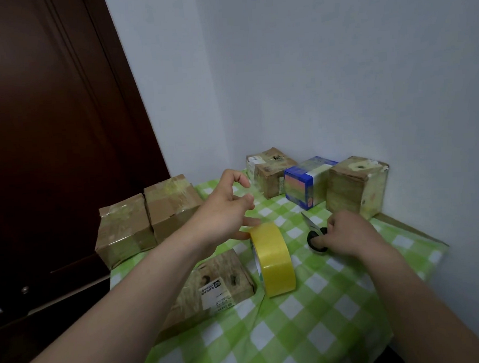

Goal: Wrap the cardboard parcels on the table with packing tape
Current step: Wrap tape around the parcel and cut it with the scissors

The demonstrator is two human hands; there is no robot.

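A yellow roll of packing tape [273, 260] stands on edge in the middle of the table. Just left of it lies a cardboard parcel [213, 285] with a white label, partly under my left forearm. My left hand [226, 209] hovers above the roll's far end with fingers spread and loosely curled; its lower fingers are close to the roll, and I see nothing held. My right hand [344, 235] grips the black handles of the scissors [314, 234], which rest on the cloth with the blades pointing away.
Two taped brown parcels [124, 231] [170, 204] sit at the table's left edge. Against the wall stand a brown parcel [271, 174], a blue box [302, 186] and another brown parcel [358, 186]. The green-checked tablecloth [309, 322] covers the table; a dark door [50, 135] is on the left.
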